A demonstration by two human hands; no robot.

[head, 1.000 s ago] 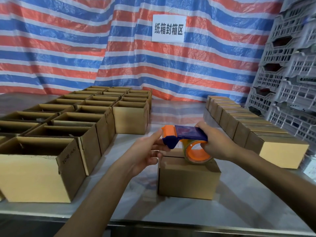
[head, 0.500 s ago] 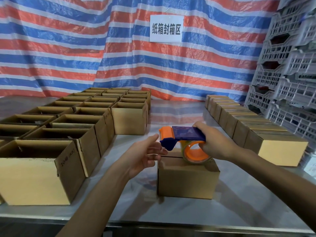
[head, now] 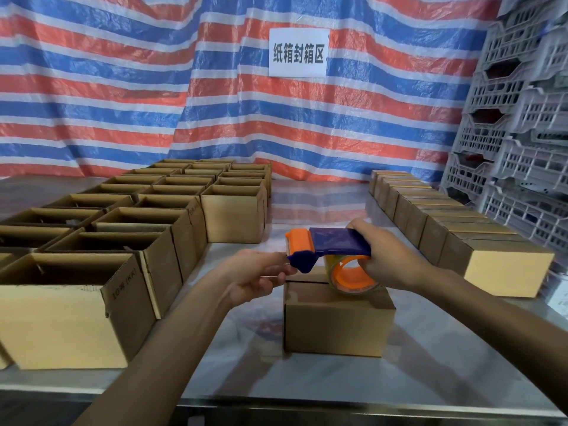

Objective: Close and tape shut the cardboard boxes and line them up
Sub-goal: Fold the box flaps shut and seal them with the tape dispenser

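Observation:
A small closed cardboard box (head: pixel 335 325) stands on the metal table in front of me. Just above its top, my right hand (head: pixel 387 262) grips a blue and orange tape dispenser (head: pixel 332 244) holding a roll of clear tape (head: pixel 350 275). My left hand (head: pixel 261 276) is at the dispenser's orange front end, fingers curled and pinching at the tape end there; the tape end itself is too thin to make out.
Several open-topped boxes (head: pixel 73 305) fill the table's left side in rows. A line of closed boxes (head: pixel 504 265) runs along the right. Grey plastic crates (head: pixel 522 133) are stacked at far right. A striped tarp (head: pixel 123 87) with a white sign (head: pixel 298 53) hangs behind.
My left hand has shifted a little right, closer under the dispenser's front end. The dispenser and my right hand stay almost where they were.

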